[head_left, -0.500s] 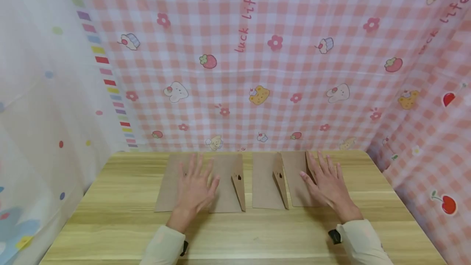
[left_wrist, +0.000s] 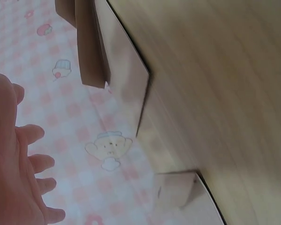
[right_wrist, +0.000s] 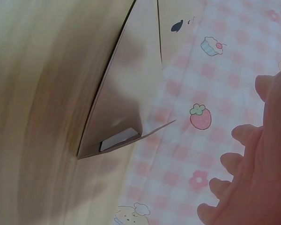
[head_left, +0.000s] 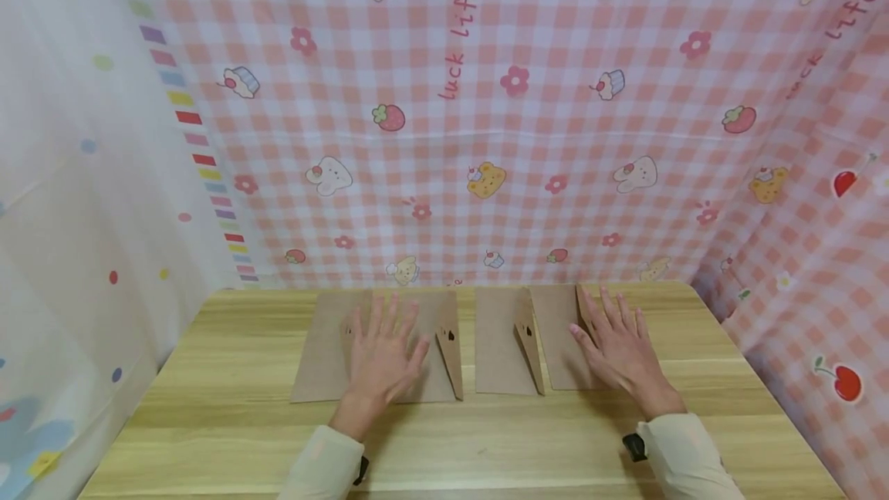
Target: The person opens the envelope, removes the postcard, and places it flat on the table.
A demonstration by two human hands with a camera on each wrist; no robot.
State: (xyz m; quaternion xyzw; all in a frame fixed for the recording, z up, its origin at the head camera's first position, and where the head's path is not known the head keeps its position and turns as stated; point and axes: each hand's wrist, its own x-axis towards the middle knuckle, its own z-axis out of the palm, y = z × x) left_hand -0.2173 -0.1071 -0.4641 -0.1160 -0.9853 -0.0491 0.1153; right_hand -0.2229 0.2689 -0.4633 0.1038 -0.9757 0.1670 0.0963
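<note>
In the head view, my left hand is held palm down with spread fingers over the gap between the leftmost folded brown cardboard sheet and the second cardboard sheet. My right hand, fingers also spread, is over the flap side of the rightmost cardboard sheet. A third cardboard sheet lies between the hands. Each sheet has a raised flap on its right; dark marks show on the middle two. Both wrist views show the fingers apart from the cardboard, holding nothing.
The sheets lie in a row on a wooden table, close to its far edge. Behind it hangs a pink checked curtain; a white dotted curtain hangs at the left. In the right wrist view, a pale rectangle shows by a flap.
My left hand has shifted right, uncovering more of the leftmost sheet and its flap. The right hand and the cardboard sheets look unmoved.
</note>
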